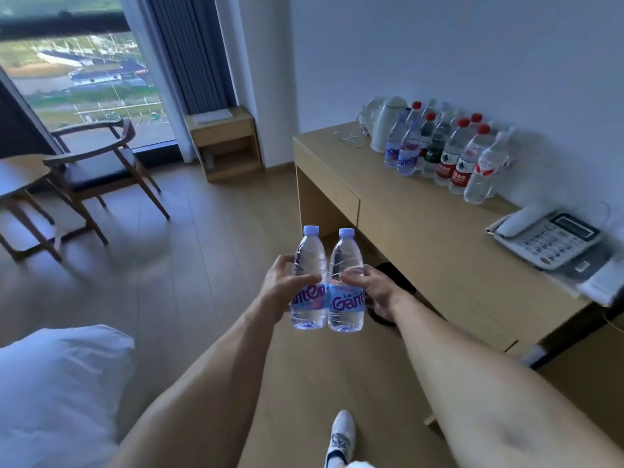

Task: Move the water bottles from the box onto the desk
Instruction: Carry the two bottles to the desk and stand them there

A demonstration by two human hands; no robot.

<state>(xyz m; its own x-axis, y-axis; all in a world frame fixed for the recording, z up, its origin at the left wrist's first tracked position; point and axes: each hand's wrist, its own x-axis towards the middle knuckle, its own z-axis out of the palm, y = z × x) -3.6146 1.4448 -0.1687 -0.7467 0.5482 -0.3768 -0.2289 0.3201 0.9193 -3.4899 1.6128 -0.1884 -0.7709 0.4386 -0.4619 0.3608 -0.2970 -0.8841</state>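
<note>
Desk (422, 231) of pale wood runs along the white wall at right, carrying a cluster of clear plastic water bottles (449, 153) with red, white and lilac caps beside a white kettle (388, 125), and a grey telephone (548, 243) nearer the camera. Held upright over the wooden floor, side by side and apparently touching, are two clear lilac-capped bottles: the left hand (282, 292) wraps its fingers round the left bottle (309, 282), the right hand (373, 285) grips the right bottle (346, 285).
</note>
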